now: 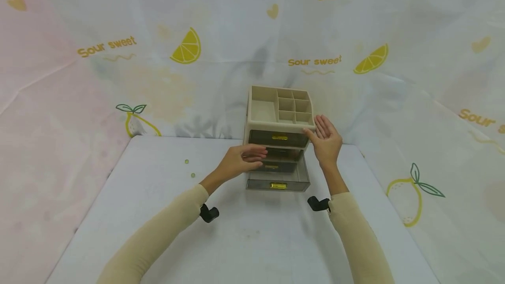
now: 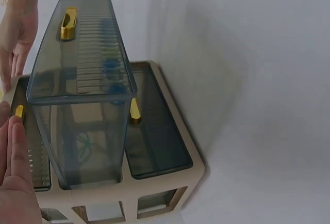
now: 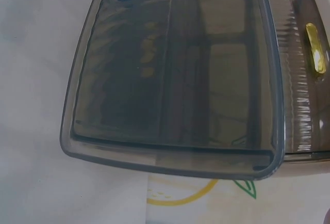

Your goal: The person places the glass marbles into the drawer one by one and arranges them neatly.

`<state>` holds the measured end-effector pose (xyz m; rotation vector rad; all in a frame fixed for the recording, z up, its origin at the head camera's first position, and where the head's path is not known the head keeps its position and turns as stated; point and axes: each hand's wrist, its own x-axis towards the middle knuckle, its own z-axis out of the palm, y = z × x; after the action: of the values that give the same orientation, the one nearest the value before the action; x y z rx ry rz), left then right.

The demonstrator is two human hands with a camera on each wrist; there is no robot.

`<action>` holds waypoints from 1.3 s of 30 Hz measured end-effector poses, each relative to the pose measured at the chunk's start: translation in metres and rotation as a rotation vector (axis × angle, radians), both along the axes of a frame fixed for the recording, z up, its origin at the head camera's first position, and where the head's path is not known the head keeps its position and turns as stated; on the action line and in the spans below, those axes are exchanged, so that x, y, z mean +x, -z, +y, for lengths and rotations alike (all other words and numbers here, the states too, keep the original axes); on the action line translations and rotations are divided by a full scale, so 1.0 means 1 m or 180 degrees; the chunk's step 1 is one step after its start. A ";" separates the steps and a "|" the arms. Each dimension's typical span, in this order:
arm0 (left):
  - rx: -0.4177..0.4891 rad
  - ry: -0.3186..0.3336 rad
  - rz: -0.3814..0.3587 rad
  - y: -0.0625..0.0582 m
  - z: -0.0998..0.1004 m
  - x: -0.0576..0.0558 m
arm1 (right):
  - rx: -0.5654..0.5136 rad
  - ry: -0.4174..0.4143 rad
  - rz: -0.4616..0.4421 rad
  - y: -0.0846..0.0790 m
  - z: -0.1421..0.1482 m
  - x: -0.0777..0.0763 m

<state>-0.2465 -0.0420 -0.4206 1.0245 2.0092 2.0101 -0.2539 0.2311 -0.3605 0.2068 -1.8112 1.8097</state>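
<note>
A beige drawer organizer [image 1: 281, 125] stands at the back of the table, with divided compartments on top. Its top drawer [image 1: 260, 137] is closed, and the smoky clear middle drawer [image 1: 297, 186] is pulled out; through it shows the closed bottom drawer's gold handle [image 1: 272, 167]. My left hand [image 1: 240, 160] hovers at the front left, fingers fairly straight and holding nothing, over the pulled-out drawer. In the left wrist view its fingers [image 2: 18, 154] are near the top drawer. My right hand [image 1: 328, 141] rests against the organizer's right side, fingers extended, thumb at the front corner.
Two small green round pieces [image 1: 187, 161] lie on the white table [image 1: 165, 214] left of the organizer. Behind stands a lemon-printed cloth [image 1: 236, 34]. A black wrist mount [image 1: 209, 213] sits under each forearm.
</note>
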 end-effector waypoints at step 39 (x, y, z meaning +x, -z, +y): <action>-0.1884 -0.1711 0.0418 0.084 -0.152 0.001 | 0.0049 -0.0041 0.0073 0.001 0.003 -0.002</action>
<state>-0.2455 -0.1937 -0.5046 0.5324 2.9266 1.3540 -0.2555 0.2344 -0.3611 0.2445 -1.8126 1.7954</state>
